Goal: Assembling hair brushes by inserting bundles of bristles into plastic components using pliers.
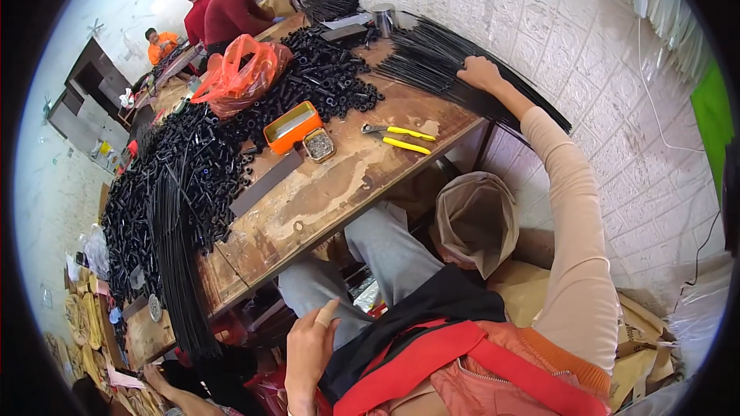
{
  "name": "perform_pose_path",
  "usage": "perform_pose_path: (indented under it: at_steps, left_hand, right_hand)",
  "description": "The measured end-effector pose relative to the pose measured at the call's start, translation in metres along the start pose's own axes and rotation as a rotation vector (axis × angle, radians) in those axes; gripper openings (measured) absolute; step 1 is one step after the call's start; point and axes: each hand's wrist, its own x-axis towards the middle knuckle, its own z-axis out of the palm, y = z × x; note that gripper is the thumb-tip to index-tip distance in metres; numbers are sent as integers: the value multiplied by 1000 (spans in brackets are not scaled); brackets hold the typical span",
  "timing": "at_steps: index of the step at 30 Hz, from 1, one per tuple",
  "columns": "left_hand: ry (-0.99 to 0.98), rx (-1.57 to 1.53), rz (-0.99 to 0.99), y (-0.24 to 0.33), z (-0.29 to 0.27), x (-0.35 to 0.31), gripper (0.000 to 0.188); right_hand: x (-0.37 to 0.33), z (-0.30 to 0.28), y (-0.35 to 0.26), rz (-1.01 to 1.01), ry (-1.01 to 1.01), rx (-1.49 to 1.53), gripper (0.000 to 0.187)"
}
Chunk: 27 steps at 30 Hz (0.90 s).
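Now right hand [479, 73] rests spread on black rods [432, 58], gripping nothing

rods: thin black rods [432, 58] in a fanned bundle
place: far right end of the bench, by the wall
contact: under a reaching hand

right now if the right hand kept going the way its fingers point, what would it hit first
The right hand already rests on the fan of thin black rods. Further along, probably more rods, then the metal cup, though depth is unclear.
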Motion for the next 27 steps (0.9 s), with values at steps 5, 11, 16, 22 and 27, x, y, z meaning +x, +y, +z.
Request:
perform_pose_path:
  at_steps: [5, 11, 16, 22, 27]
  left_hand:
    - [-42, -16, -9, -10, 9, -10, 33]
    - [-39, -72, 2, -12, 12, -12, 33]
    - [-40, -103, -3, -21, 17, -15, 32]
    - [-140, -118, -73, -16, 10, -13, 29]
    - [-18, -441, 218, 0, 0, 47, 22]
  right_hand:
    - [13, 0, -1, -168, 94, -53, 25]
    - [21, -12, -14, -88, 12, 92, 20]
    - [62, -6, 15, -252, 202, -40, 25]
    - [81, -76, -71, -109, 100, 438, 38]
    - [89, -113, -124, 24, -307, 1100, 31]
